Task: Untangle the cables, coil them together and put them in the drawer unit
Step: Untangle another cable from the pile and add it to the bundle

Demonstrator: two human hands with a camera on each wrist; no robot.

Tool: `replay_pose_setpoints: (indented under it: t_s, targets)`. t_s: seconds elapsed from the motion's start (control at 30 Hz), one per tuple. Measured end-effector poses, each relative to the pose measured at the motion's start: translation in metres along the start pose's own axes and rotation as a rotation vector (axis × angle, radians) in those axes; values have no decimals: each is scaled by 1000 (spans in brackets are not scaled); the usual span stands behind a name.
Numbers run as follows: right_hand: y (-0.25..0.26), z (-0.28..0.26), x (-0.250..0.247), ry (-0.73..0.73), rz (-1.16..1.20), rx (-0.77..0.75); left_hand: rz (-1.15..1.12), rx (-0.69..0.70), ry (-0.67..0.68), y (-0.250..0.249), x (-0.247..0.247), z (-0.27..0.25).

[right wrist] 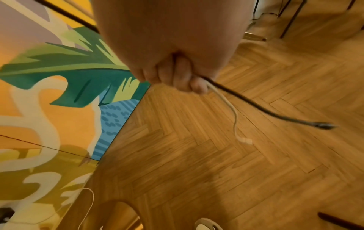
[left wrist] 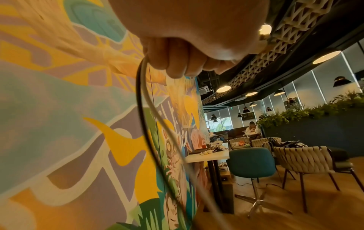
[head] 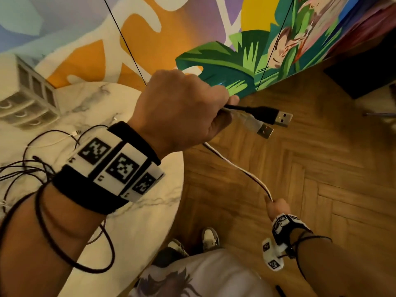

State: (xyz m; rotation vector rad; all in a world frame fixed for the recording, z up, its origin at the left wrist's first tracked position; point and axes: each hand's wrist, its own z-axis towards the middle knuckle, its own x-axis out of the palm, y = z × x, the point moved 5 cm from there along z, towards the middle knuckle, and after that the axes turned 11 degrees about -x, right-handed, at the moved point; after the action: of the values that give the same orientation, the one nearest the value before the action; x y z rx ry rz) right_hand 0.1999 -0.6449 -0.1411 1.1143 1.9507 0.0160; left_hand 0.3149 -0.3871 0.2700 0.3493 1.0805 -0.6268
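My left hand [head: 222, 103] is raised over the floor and grips a black cable and a white cable together. Their USB plugs, the black plug [head: 276, 116] and the pale plug [head: 260, 128], stick out to the right of the fist. The cable pair [head: 242, 170] runs down to my right hand [head: 275, 205], which grips both lower down. In the left wrist view the fingers [left wrist: 177, 62] curl round both cables. In the right wrist view, below the hand [right wrist: 183, 80], the white end [right wrist: 245, 140] and the black end [right wrist: 323, 126] dangle free. The white drawer unit [head: 25, 99] stands at the table's far left.
Several loose black and white cables [head: 42, 146] lie on the round marble table [head: 150, 211] at the left. A painted wall runs behind it. Wooden herringbone floor [head: 300, 168] lies under both hands, with my shoes [head: 210, 239] below. Chairs [left wrist: 254, 163] stand further off.
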Motion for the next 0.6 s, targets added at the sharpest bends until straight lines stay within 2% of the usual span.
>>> replay_pose_setpoints:
  t_s: [0.07, 0.17, 0.23, 0.3, 0.37, 0.43, 0.5, 0.53, 0.6]
  targets:
    - [10, 0, -3, -12, -129, -143, -44, -19, 32, -3, 5, -2]
    - [13, -5, 2, 107, -427, -239, -196, -75, 73, -5, 10, 0]
    - [10, -6, 6, 211, -505, -255, -454, -179, 110, -4, 13, 2]
    - [9, -3, 17, 307, -493, -262, -764, -344, 134, -5, 20, 0]
    - [33, -7, 21, 344, -448, -386, -1018, -514, 237, -10, 39, -9]
    - [81, -32, 4, 296, -236, -607, -1142, -599, 356, -18, 63, -24]
    - [137, -73, -27, 259, 158, -808, -1176, -651, 440, -22, 84, -40]
    - [164, -97, -46, 284, 389, -897, -1168, -671, 469, -23, 90, -47]
    - [210, -142, -78, 381, 709, -1044, -1169, -748, 555, -23, 101, -61]
